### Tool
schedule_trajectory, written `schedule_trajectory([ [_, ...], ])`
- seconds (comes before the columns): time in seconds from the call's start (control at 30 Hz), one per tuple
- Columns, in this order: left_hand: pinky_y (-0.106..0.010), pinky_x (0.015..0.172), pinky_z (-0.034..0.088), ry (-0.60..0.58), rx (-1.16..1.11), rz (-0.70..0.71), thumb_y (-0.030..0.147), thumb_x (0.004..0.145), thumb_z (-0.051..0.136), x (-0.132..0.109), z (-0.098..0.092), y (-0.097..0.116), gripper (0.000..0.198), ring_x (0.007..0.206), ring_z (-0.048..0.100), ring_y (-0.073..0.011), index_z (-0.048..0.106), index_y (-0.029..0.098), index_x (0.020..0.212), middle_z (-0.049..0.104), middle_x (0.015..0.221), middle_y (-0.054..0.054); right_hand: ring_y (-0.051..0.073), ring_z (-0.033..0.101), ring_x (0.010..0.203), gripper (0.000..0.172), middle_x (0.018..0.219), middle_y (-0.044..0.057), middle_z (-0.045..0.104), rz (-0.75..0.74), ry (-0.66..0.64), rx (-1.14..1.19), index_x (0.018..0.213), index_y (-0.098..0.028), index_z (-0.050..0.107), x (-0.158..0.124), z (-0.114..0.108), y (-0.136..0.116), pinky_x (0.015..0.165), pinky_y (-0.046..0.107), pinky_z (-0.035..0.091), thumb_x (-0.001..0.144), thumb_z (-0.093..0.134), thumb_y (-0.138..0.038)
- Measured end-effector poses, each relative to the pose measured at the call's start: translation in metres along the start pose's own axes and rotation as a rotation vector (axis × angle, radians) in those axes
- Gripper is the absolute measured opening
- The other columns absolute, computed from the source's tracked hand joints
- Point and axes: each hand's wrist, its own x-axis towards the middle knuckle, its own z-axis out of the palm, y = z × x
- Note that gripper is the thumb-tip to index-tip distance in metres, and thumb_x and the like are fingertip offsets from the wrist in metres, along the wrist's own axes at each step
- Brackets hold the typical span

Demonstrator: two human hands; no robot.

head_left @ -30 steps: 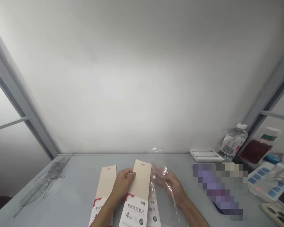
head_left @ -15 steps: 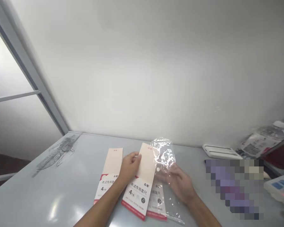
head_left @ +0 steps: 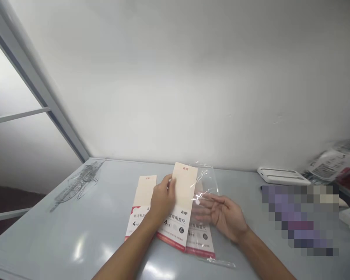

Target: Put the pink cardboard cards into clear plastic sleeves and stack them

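Note:
Between the thumb and fingers of my left hand (head_left: pixel 162 200) is a cream and white cardboard card (head_left: pixel 184 188) with a red lower edge and printed Chinese text, tilted slightly. My right hand (head_left: pixel 226 217) is at a clear plastic bag (head_left: pixel 208 181); its thumb lies at the bag's edge, and its long fingers show through the film. Whether those fingers are inside or behind the bag I cannot tell. A second similar card (head_left: pixel 202 243) shows behind the bag and the held card. Another card (head_left: pixel 146 190) lies left of my left hand, partly covered by my forearm.
Drawing tools of clear plastic (head_left: pixel 78 184) lie on the grey table (head_left: pixel 99 217) at the left. At the right are a white slotted case (head_left: pixel 282 176), a blurred-out purple item (head_left: pixel 297 221), and plastic-wrapped packages (head_left: pixel 329 165). A white wall (head_left: pixel 175 97) stands behind.
The view has shifted a little. My right hand's fingers, smeared before, now show stretched out through the bag's film. My left hand still holds the card.

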Motion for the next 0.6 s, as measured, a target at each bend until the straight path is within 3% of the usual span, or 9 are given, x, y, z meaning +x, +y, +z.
schedule_trajectory([
  [0.17, -0.026, 0.062, 0.04, 0.011, 0.047, 0.044, 0.038, 0.088, 0.032, -0.003, -0.002, 0.003, 0.033, 0.07, 0.057, -0.0159, 0.056, 0.022, 0.106, 0.065, 0.083, -0.003, 0.029, 0.064, 0.082, 0.02, 0.086, 0.009, 0.067, -0.006, 0.02, -0.081, 0.083, -0.019, 0.062, -0.003, -0.003, -0.001, 0.077, 0.046, 0.046, 0.074, 0.048, -0.031],
  [0.37, -0.025, 0.059, 0.039, 0.057, 0.028, 0.028, 0.037, 0.088, 0.033, -0.009, 0.0, 0.009, 0.032, 0.066, 0.057, -0.0147, 0.057, 0.023, 0.103, 0.065, 0.08, -0.002, 0.026, 0.065, 0.078, 0.02, 0.083, 0.008, 0.067, 0.039, 0.008, -0.098, 0.089, -0.018, 0.059, -0.005, 0.011, 0.005, 0.077, 0.047, 0.046, 0.078, 0.048, -0.03],
  [0.5, -0.024, 0.051, 0.037, 0.054, -0.078, -0.034, 0.042, 0.086, 0.035, -0.011, 0.002, 0.011, 0.036, 0.055, 0.053, -0.0124, 0.058, 0.022, 0.105, 0.063, 0.075, -0.002, 0.021, 0.064, 0.07, 0.027, 0.079, 0.008, 0.067, 0.057, 0.005, -0.147, 0.092, -0.016, 0.061, -0.005, 0.02, 0.01, 0.069, 0.04, 0.05, 0.08, 0.049, -0.038],
  [0.6, -0.023, 0.054, 0.041, 0.028, -0.236, -0.086, 0.044, 0.084, 0.037, -0.014, 0.006, 0.014, 0.038, 0.061, 0.056, -0.0126, 0.058, 0.022, 0.106, 0.064, 0.083, -0.004, 0.019, 0.063, 0.068, 0.03, 0.08, 0.008, 0.066, 0.021, 0.034, -0.202, 0.096, -0.017, 0.062, -0.005, 0.021, 0.015, 0.06, 0.032, 0.05, 0.08, 0.052, -0.04],
])
